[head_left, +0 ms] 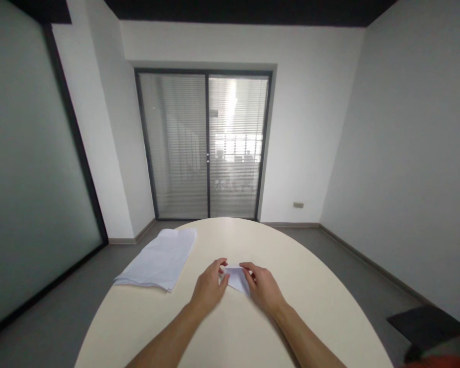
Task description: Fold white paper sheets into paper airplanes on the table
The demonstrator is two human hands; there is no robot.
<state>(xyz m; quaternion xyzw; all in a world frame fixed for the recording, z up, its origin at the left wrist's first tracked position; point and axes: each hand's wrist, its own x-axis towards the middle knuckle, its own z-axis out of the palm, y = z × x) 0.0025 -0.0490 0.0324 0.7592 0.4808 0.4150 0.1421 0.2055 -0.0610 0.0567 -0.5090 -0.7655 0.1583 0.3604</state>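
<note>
A small folded piece of white paper [235,278] lies on the cream oval table [310,306], just ahead of me. My left hand [209,287] pinches its left edge with thumb and fingertips. My right hand [262,289] grips its right side, fingers curled over the top edge. Both forearms reach in from the bottom of the head view. The lower part of the paper is hidden behind my right hand.
A stack of white paper sheets [159,260] lies at the table's left edge, overhanging slightly. A dark object [425,322] sits at the bottom right. Beyond the table are grey floor, glass doors with blinds [207,148] and a frosted glass wall on the left.
</note>
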